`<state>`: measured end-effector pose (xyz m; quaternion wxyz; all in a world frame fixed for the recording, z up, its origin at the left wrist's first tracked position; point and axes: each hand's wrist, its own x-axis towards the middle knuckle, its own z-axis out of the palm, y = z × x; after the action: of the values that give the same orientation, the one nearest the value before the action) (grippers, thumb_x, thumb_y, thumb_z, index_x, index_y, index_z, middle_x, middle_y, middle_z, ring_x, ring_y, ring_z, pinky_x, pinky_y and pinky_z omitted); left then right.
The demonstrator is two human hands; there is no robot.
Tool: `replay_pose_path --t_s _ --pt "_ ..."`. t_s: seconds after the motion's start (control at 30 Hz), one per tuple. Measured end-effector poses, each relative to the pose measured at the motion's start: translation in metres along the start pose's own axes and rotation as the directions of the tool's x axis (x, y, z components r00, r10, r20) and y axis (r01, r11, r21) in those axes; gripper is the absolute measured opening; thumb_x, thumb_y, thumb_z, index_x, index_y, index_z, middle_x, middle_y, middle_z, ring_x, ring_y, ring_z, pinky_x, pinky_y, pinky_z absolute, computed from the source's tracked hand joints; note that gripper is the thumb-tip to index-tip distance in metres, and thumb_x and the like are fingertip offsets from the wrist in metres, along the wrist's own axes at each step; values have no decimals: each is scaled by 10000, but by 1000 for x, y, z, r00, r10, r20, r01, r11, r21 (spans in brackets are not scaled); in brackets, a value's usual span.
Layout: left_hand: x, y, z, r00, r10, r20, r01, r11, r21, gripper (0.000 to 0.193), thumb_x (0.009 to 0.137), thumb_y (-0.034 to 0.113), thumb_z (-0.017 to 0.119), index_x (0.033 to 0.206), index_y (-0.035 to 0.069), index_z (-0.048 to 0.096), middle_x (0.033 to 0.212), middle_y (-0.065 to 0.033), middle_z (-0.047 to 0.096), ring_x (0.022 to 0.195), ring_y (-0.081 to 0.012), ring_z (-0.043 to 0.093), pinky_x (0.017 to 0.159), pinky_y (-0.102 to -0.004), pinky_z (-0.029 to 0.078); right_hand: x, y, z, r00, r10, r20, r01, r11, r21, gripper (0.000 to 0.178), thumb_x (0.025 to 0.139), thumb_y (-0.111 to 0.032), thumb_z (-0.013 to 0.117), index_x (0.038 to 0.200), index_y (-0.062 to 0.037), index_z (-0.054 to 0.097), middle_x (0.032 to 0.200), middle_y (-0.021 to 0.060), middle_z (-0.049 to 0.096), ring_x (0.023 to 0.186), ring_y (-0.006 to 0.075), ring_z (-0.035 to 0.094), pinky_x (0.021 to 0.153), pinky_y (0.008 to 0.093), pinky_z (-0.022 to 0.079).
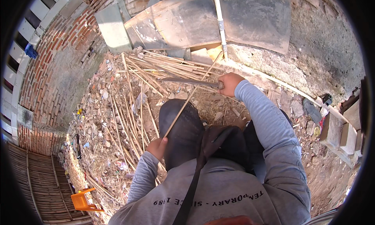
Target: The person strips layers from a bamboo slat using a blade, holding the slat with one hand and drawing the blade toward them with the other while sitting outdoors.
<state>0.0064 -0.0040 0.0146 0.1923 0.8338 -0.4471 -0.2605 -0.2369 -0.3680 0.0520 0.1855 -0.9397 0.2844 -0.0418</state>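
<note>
My left hand (156, 147) is closed on the lower end of a long thin bamboo strip (182, 109), beside my left knee. From there the strip slants up and to the right, passing over the knee. My right hand (231, 84) grips the handle of a machete (188, 81), its dark blade pointing left. Blade and strip cross a little left of the right hand; whether they touch, I cannot tell. A pile of bamboo strips (172, 65) lies on the ground beyond the blade. More loose strips (124, 125) are scattered left of my knee.
Rubble and litter cover the ground (97, 119). Large dark sheets (254, 20) lean against the far wall, with a white pipe (220, 24) in front. Wooden boxes (340, 133) stand at the right. An orange plastic chair (83, 200) is at the lower left, near a slatted bamboo panel (39, 182).
</note>
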Motion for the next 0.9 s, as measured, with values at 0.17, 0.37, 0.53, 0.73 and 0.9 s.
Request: replay_pose_path --t_s 0.17,0.37,0.53,0.73,0.9 --pt "-1 -1 1 1000 9 -7 -9 1000 -15 634 974 530 349 915 -33 636 848 -272 626 865 -444 606 783 -479 454 1 -1 1 1000 -2 -4 2 1000 11 326 761 -318 698 938 -48 652 845 172 678 855 362 650 797 442 514" --pt "1 -8 3 1000 -6 -6 6 1000 -9 636 973 533 349 910 -32 635 864 -272 627 877 -440 606 785 -475 453 1 1 4 1000 -5 -3 5 1000 20 310 761 -313 701 900 -43 639 827 169 676 844 362 650 785 444 512" --pt "3 -12 5 1000 5 -2 -5 999 -36 645 970 549 351 910 -27 636 860 -268 628 874 -438 606 784 -470 455 2 2 5 1000 -7 -4 7 999 34 305 759 -306 706 886 -39 632 821 172 673 838 364 649 779 445 510" --pt "3 -14 7 1000 10 -14 -11 999 -43 652 970 559 349 890 -25 630 840 -263 624 857 -432 608 771 -466 454 2 3 6 1000 -21 -14 22 999 45 299 758 -302 707 876 -37 632 814 175 670 831 366 648 773 445 509" --pt "3 -14 7 1000 21 -16 -22 998 -50 647 973 554 351 882 -25 627 835 -263 624 853 -431 608 765 -465 454 2 3 7 1000 -19 -15 20 998 52 310 754 -305 708 883 -32 637 816 181 668 830 367 648 773 445 508"
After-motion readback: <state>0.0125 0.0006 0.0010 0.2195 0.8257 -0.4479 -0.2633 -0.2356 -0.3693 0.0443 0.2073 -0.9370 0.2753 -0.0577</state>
